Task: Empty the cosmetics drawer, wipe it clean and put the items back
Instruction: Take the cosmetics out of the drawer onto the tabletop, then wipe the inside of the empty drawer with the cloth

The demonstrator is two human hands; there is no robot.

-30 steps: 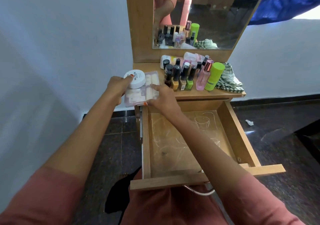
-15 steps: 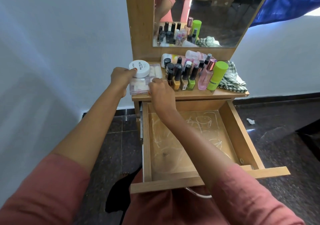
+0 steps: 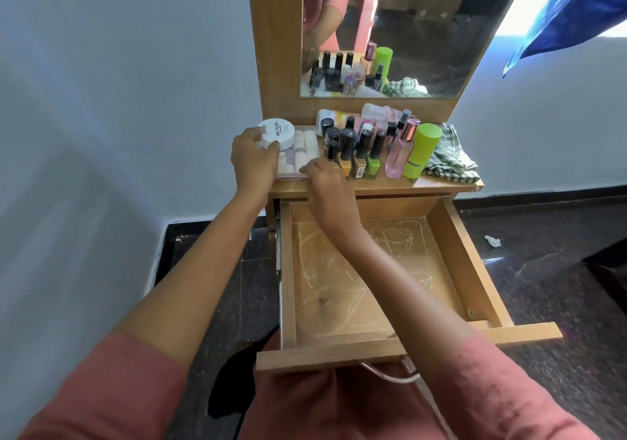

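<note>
- Nearest, 6 o'clock: drawer (image 3: 470,270) pulled out, white streaks on its floor.
- 11 o'clock, on tabletop (image 3: 390,186): left hand (image 3: 252,159) gripping white jar (image 3: 278,132) over clear case (image 3: 307,144).
- 12 o'clock: right hand (image 3: 325,182), fingers curled on case's near edge.
- 1 o'clock: bottles (image 3: 366,149) standing together, checked cloth (image 3: 448,159) at 2 o'clock.
</note>
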